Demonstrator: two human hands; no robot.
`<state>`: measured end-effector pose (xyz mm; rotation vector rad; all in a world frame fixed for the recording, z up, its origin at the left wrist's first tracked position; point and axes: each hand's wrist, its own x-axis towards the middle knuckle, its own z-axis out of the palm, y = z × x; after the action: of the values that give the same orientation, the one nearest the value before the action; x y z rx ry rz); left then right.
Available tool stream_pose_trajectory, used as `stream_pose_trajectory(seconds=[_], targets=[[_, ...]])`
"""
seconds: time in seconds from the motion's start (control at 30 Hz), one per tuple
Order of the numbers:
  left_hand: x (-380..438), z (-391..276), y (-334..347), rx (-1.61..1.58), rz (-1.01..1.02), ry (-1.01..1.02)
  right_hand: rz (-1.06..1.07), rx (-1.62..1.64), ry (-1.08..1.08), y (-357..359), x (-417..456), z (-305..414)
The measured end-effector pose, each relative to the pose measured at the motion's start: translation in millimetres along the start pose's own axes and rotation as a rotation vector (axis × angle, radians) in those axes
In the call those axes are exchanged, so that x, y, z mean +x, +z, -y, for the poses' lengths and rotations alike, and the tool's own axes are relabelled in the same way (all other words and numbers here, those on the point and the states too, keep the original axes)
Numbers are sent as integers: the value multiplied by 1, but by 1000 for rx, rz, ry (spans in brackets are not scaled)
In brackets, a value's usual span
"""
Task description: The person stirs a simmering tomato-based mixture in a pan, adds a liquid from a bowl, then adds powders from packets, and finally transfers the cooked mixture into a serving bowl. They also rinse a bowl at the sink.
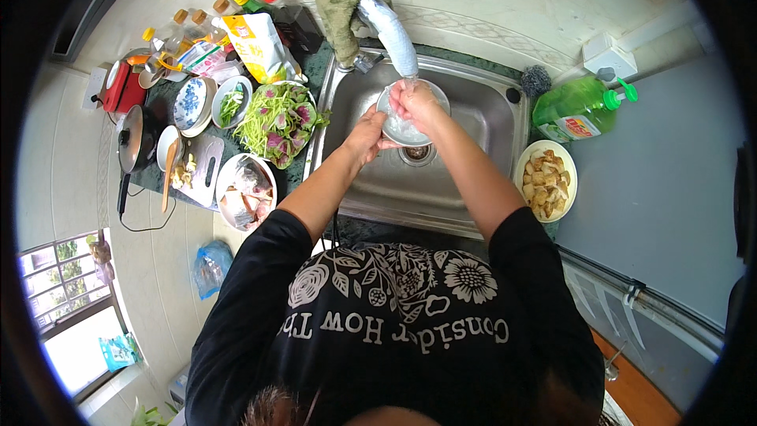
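My left hand (368,135) grips the left side of a small pale bowl (408,138), held above the stainless steel sink (378,189). Inside the bowl is my right hand (414,105), its fingers curled; whether they pinch anything is hidden. Water runs onto that hand from a tap spout (390,35) wrapped in a whitish covering. A green cloth (343,6) is draped over the tap's body. Below the bowl the sink drain (417,154) is partly visible.
Left counter: a plate of red-green leafy vegetables (281,124), a bowl of fish pieces (245,192), a cutting board (204,171), a lidded black pan (135,139) and several bottles (201,21). Right: a bowl of browned chunks (545,183), green detergent bottle (573,109) and scouring pad (536,80).
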<state>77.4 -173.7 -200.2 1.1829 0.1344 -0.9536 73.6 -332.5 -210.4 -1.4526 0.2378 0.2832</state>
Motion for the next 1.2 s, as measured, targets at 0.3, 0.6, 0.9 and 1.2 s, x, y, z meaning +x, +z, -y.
stream_pose_trajectory(seconds=[0.3,0.6,0.9,1.2], targets=[[-5,-10,0,79,-12,2,-458,-886,-360,-36,-46,16],[18,-1,-16,155,-12,96,-163,48,245,-20,-96,43],[41,-44,9,205,157,227,-121,259,219,-43,-93,29],[14,-32,29,-531,81,-8,-307,530,-9,5,-86,9]])
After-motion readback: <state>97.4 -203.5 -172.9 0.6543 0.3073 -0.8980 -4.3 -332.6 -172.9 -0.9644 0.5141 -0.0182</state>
